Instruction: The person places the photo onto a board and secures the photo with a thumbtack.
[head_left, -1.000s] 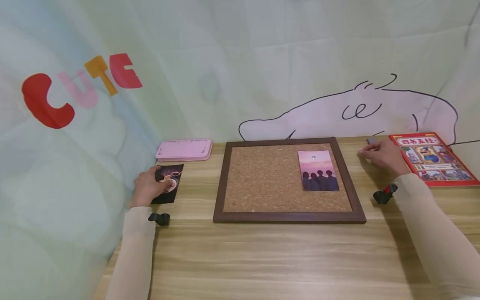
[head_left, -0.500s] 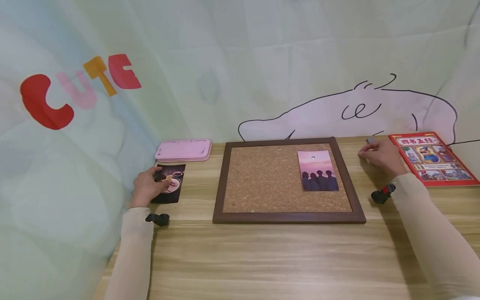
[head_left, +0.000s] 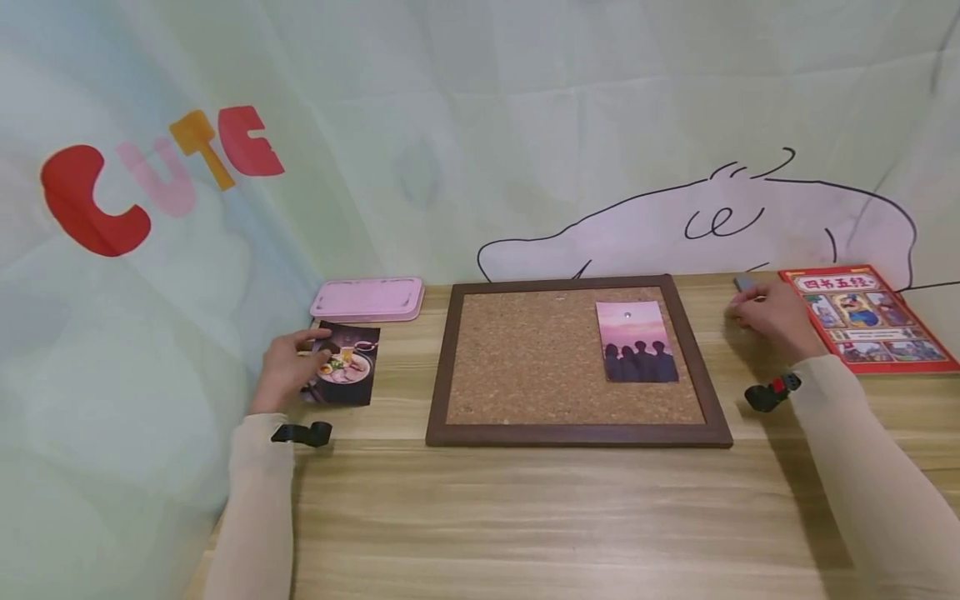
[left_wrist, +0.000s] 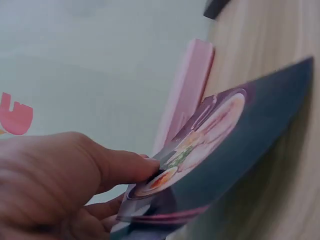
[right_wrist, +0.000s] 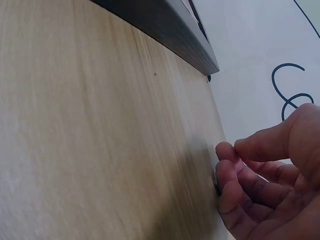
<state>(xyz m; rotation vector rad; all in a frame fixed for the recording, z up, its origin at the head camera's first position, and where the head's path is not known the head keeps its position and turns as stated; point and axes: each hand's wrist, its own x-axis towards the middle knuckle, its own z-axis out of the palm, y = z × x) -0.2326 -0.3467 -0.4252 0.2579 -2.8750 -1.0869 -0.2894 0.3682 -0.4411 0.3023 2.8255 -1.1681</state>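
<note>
In the head view my left hand (head_left: 287, 367) pinches the left edge of a dark photo (head_left: 360, 393) of a bowl of food. The left wrist view shows the thumb on the printed side, fingers behind, and the photo (left_wrist: 250, 135) tilted up off the table. My right hand (head_left: 776, 317) is over the table between the corkboard (head_left: 525, 358) and the red book (head_left: 888, 367), beside a small grey object (head_left: 744, 282) it partly covers. Its fingers are curled, thumb tip meeting the index fingertip in the right wrist view; I cannot tell whether something tiny is between them.
On the corkboard's right side a pink sunset photo (head_left: 637, 333) hangs from a silver pin (head_left: 627, 315). A pink case (head_left: 367, 298) lies behind the left hand. A printed curtain (head_left: 450, 150) borders the table (head_left: 525, 517) at the back and left.
My left hand has drawn back slightly, and the food photo has shifted right and lifted, showing more of the bowl. The right hand has moved a little to the right, fingers drawn closer together.
</note>
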